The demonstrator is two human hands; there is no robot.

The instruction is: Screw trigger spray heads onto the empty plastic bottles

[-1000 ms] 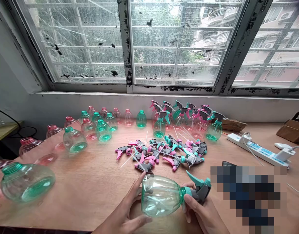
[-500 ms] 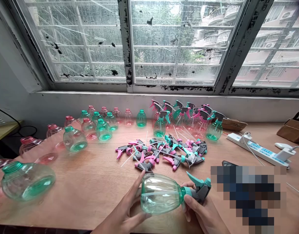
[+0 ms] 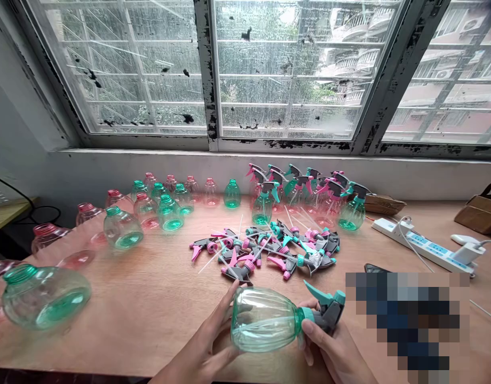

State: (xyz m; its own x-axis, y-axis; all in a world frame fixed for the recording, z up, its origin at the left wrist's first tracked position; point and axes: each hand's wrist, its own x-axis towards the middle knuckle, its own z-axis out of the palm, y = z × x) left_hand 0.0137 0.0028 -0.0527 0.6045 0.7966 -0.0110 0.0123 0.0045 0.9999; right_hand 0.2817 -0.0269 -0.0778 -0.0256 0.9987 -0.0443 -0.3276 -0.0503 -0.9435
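A clear green spray bottle lies on its side in the air above the table's front edge, its base to the left. On its neck sits a grey and teal trigger head, with the straw visible inside. My left hand cups the base end, thumb below and fingers behind. The fingers of my right hand pinch the teal collar at the neck. Just beyond the bottle lies a pile of loose pink, teal and grey trigger heads with white straws.
Headless green and red bottles stand at the left, a large green one nearest. Behind the pile are several bottles with heads fitted. A power strip, a brown bag and a pixelated patch are at the right.
The bottle has turned slightly about its long axis, and the straw inside has shifted lower. Both hands keep almost the same place.
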